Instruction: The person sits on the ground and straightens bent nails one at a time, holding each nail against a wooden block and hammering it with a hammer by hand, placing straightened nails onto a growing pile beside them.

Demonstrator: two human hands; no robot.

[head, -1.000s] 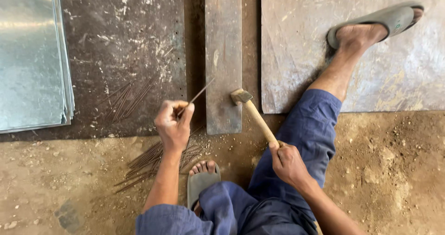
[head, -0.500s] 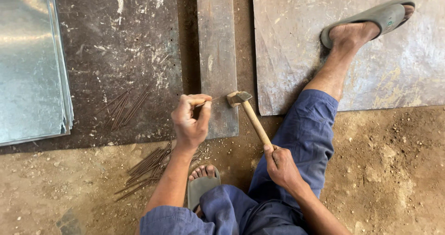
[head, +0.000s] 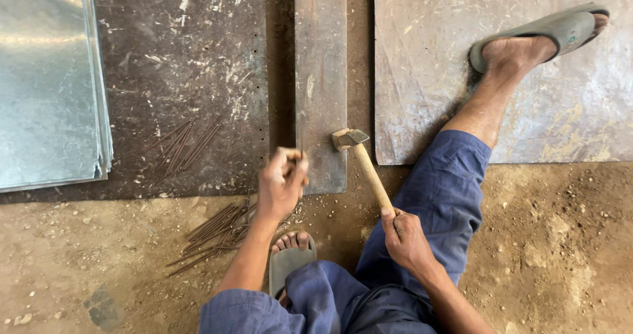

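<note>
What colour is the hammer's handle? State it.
Pale tan wood; the hammer handle shows best in the head view, gripped at its end by the right hand.

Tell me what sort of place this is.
Likely a small metal workshop with a dirt floor: stacked shiny metal sheets, rusty nails in the dirt, and a hammer in the right hand.

Dirt floor (head: 560, 255), metal plates (head: 184, 63), steel bar (head: 320, 77), sheet stack (head: 46, 83), loose nails (head: 214, 232)
</note>
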